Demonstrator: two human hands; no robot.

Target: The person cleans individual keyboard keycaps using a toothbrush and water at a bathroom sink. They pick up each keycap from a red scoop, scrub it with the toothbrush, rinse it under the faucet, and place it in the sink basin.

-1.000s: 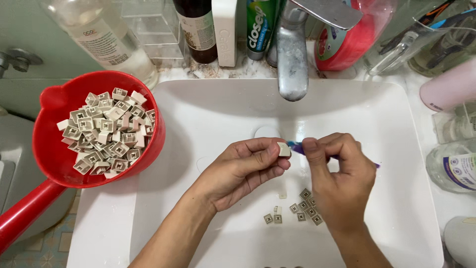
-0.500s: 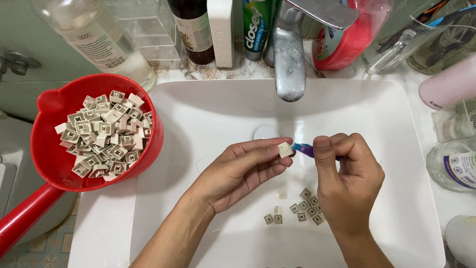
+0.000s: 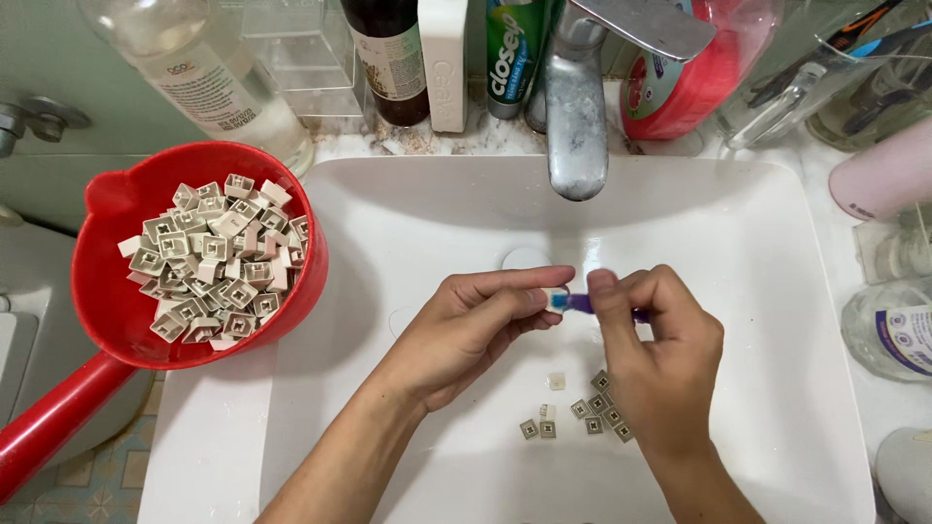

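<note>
Over a white sink basin (image 3: pixel 738 291), my left hand (image 3: pixel 476 325) pinches a small beige keycap (image 3: pixel 557 299) between thumb and fingers. My right hand (image 3: pixel 655 344) holds a thin purple and blue brush (image 3: pixel 582 304) with its tip against the keycap. Several more keycaps (image 3: pixel 582 412) lie on the basin floor below my right hand. A red ladle-shaped scoop (image 3: pixel 116 320) heaped with several beige keycaps (image 3: pixel 214 262) rests on the sink's left rim.
A chrome faucet (image 3: pixel 578 107) hangs over the basin's back. Bottles, a toothpaste tube (image 3: pixel 513 53) and a red container (image 3: pixel 689 82) line the back ledge. More bottles and a pink container (image 3: pixel 883 175) stand at the right.
Both hands have stayed over the basin's middle; the brush tip has shifted slightly against the keycap.
</note>
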